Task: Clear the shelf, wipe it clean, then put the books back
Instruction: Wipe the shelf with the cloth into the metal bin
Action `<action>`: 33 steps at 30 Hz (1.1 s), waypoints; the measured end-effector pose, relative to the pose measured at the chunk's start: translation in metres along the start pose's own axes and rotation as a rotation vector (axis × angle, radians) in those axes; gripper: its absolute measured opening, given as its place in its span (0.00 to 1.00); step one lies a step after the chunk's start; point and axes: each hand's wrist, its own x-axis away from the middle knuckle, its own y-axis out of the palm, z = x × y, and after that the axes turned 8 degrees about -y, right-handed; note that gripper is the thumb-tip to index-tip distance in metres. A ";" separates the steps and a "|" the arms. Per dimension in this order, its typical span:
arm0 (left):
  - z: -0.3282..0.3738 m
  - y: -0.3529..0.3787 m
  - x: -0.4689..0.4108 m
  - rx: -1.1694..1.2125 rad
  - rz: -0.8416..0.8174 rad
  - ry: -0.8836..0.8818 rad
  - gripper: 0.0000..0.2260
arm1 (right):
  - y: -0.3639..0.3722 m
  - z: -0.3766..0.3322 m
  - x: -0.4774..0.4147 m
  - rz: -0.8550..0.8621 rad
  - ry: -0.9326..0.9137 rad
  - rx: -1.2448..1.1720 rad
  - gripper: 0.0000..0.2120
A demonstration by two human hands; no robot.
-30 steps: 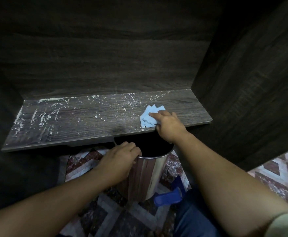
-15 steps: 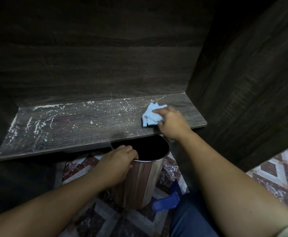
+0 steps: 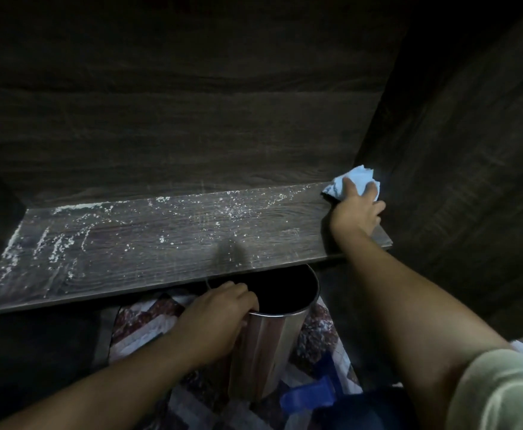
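Person's right hand (image 3: 356, 212) pressing a light blue cloth (image 3: 358, 178) into the dusty shelf (image 3: 161, 243) at its back right corner, fingers spreading flat, left hand (image 3: 216, 311) curling over the steel bin (image 3: 269, 342) rim, gripping it

Outstretched right hand (image 3: 358, 209), palm down, fingers spread; nearer left hand (image 3: 220, 308), fingers curled.

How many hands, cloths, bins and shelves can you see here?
Hands: 2, the left hand and the right hand
Cloths: 1, the light blue cloth
Bins: 1, the metal bin
Shelves: 1, the dusty shelf
Total: 5
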 end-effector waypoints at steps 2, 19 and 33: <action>0.000 0.002 -0.001 0.013 0.016 -0.013 0.07 | 0.007 0.003 -0.012 0.004 -0.012 -0.018 0.26; -0.009 0.005 -0.008 0.146 0.057 -0.121 0.09 | 0.014 -0.026 -0.048 -0.404 -0.076 0.160 0.37; -0.005 -0.002 0.000 0.103 0.056 -0.126 0.09 | 0.025 -0.074 -0.002 -0.509 -0.382 0.143 0.37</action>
